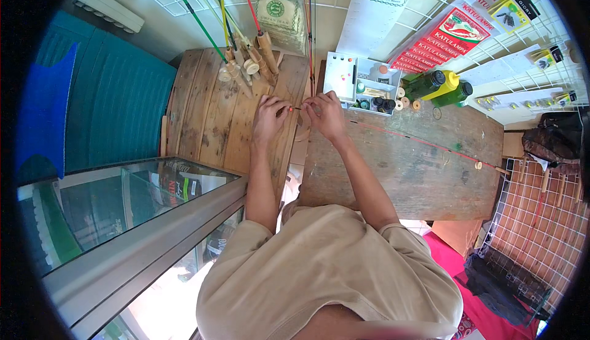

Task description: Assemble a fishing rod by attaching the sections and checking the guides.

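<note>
My left hand (269, 115) and my right hand (327, 114) are close together over the gap between two wooden tables. Fingers of both hands pinch a thin dark stick (297, 108) with a small red spot by the left fingertips. A slender red fishing rod (424, 139) lies across the right table, its handle end at the far right edge and its thin end running toward my right hand. Whether the pinched stick is this rod's tip, I cannot tell.
Upright fishing rods with cork-like handles (263, 57) stand on the left table (206, 118). Behind the right table (381, 180) are an open white box (341, 75) of small parts, wooden spools (402, 102) and bottles (450, 83). A glass cabinet (141, 241) flanks my left side.
</note>
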Motion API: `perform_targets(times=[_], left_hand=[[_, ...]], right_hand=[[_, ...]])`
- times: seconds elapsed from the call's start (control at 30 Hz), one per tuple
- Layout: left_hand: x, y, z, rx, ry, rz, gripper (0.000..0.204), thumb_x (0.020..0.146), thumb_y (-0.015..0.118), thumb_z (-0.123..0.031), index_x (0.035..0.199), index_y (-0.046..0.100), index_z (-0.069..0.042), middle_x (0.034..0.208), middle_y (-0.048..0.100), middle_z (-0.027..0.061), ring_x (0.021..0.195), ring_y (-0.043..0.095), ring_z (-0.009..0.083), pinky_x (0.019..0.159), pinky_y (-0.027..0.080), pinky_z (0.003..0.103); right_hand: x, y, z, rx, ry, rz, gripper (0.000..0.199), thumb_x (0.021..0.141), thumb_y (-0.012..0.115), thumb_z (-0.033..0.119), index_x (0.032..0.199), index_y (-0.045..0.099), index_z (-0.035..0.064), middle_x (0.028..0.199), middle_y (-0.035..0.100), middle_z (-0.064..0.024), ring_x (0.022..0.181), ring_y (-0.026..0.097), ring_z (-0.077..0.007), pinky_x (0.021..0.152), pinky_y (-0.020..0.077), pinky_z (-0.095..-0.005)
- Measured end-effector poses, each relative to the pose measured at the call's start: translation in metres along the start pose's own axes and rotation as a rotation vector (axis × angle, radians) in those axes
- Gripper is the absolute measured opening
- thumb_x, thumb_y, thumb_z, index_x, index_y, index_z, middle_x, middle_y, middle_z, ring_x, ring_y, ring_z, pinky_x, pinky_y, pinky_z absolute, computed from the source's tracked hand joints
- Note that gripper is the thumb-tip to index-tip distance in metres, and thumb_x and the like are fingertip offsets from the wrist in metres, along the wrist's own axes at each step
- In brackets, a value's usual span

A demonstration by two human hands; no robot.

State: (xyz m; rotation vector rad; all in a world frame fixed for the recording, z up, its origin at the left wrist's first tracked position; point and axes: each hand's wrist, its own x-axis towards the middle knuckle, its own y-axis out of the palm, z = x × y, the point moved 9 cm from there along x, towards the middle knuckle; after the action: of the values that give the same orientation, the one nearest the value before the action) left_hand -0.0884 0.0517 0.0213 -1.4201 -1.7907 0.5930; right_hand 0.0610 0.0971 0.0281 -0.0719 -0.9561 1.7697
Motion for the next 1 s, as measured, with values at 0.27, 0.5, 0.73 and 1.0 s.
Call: perform_targets(times=[0.27, 0.5, 0.73, 1.0], left_hand=[[0.001, 0.001, -0.002, 0.004, -0.003, 0.006, 0.014, 0.074, 0.067, -0.004, 0.088, 0.070, -0.004, 0.085, 0.065, 0.0086, 0.085, 0.054, 0.0280, 0.079, 0.046, 0.037], [0.001, 0.004, -0.004, -0.025, 0.006, 0.018, 0.015, 0.075, 0.066, -0.003, 0.090, 0.070, -0.004, 0.086, 0.065, 0.0094, 0.090, 0.054, 0.0290, 0.081, 0.046, 0.038], [0.002, 0.005, -0.004, -0.029, -0.027, 0.035, 0.014, 0.077, 0.065, -0.003, 0.090, 0.070, -0.004, 0.088, 0.065, 0.0087, 0.090, 0.053, 0.0286, 0.082, 0.046, 0.037], [0.003, 0.000, -0.010, 0.051, -0.037, 0.031, 0.012, 0.077, 0.067, -0.006, 0.088, 0.071, -0.006, 0.089, 0.064, 0.0061, 0.094, 0.052, 0.0268, 0.086, 0.044, 0.035]], right_hand=[[0.000, 0.002, -0.004, 0.019, 0.014, 0.020, 0.011, 0.076, 0.068, 0.011, 0.086, 0.069, 0.0064, 0.081, 0.063, -0.0050, 0.078, 0.050, -0.0266, 0.072, 0.0455, -0.0360], [-0.001, 0.004, -0.005, 0.013, 0.047, 0.057, 0.010, 0.078, 0.067, 0.016, 0.084, 0.069, 0.0081, 0.081, 0.060, -0.0049, 0.083, 0.050, -0.0274, 0.076, 0.0433, -0.0372], [-0.007, 0.014, 0.004, -0.088, 0.005, 0.087, 0.011, 0.078, 0.066, 0.016, 0.086, 0.069, 0.0083, 0.086, 0.059, -0.0056, 0.089, 0.050, -0.0280, 0.080, 0.0438, -0.0376], [-0.007, 0.021, 0.009, -0.173, -0.033, 0.071, 0.014, 0.077, 0.067, 0.015, 0.088, 0.068, 0.0074, 0.094, 0.057, -0.0060, 0.094, 0.049, -0.0278, 0.082, 0.0436, -0.0386]])
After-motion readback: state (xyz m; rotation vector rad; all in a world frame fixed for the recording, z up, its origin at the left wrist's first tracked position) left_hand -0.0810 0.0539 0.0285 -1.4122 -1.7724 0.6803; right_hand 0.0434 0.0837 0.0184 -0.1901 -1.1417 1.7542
